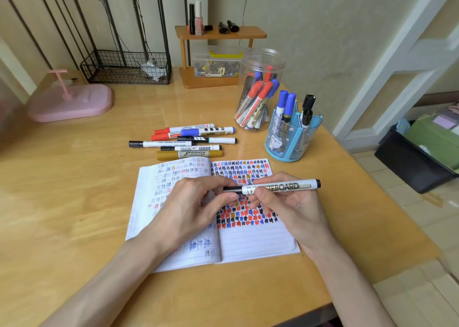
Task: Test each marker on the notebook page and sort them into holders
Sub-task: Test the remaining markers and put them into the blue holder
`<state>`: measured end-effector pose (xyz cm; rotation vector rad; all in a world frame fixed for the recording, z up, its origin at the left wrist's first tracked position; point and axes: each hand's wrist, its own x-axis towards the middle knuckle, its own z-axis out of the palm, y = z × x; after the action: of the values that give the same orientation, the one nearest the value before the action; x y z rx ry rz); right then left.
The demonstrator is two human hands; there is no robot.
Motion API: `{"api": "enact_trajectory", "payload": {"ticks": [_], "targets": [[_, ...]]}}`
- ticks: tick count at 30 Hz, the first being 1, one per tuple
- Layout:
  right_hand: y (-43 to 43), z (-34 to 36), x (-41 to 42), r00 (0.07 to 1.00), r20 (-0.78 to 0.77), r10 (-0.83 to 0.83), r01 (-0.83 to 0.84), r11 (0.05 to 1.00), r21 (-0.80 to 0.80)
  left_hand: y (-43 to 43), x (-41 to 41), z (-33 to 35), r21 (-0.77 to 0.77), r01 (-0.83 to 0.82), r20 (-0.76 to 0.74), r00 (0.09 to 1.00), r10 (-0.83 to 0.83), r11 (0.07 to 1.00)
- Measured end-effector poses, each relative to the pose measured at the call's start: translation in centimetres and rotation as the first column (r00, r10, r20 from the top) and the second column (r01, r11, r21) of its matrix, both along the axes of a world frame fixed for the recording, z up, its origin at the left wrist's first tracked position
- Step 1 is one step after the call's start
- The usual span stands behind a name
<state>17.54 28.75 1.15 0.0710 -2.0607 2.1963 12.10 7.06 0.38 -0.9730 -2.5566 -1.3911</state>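
A black whiteboard marker (pixel 280 187) lies level above the open notebook (pixel 258 242). My right hand (pixel 285 205) grips its white barrel. My left hand (pixel 196 202) pinches the black cap end. The right page carries rows of black, blue and red test marks. Several loose markers (pixel 188 141) lie in a pile on the desk beyond the notebook. A clear jar (pixel 260 90) holds several red and blue markers. A blue holder (pixel 290 135) holds two blue markers and black ones.
The wooden desk (pixel 74 202) ends just right of the holders. A pink lamp base (pixel 72 103) and a wire basket (pixel 126 68) stand at the back left. A small wooden shelf (pixel 218 53) with bottles stands at the back. A black bin (pixel 417 157) sits on the floor right.
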Motion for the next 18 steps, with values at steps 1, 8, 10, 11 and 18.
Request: {"api": "enact_trajectory", "payload": {"ticks": [1, 8, 10, 11, 18], "targets": [[-0.1, 0.0, -0.1, 1.000, -0.006, 0.005, -0.005, 1.000, 0.012, 0.0, 0.0, 0.0, 0.001, -0.006, -0.004, 1.000, 0.006, 1.000], [-0.5, -0.2, -0.6, 0.998, -0.051, 0.021, -0.022, 1.000, -0.009, -0.1, -0.2, -0.6, 0.038, -0.065, 0.021, 0.998, 0.064, 0.997], [-0.7, -0.2, -0.8, 0.998, -0.056, 0.032, -0.034, 0.999, -0.022, -0.1, -0.1, -0.7, 0.052, -0.088, 0.035, 0.996, 0.086, 0.995], [-0.6, -0.1, -0.9, 0.998, -0.053, 0.036, -0.037, 0.999, -0.020, 0.0, 0.0, -0.7, 0.056, -0.092, 0.034, 0.995, 0.090, 0.994], [0.8, 0.4, -1.5, 0.998, 0.015, -0.058, 0.058, 0.997, -0.044, 1.3, 0.7, 0.8, 0.130, -0.054, 0.081, 0.996, 0.043, 0.990]]}}
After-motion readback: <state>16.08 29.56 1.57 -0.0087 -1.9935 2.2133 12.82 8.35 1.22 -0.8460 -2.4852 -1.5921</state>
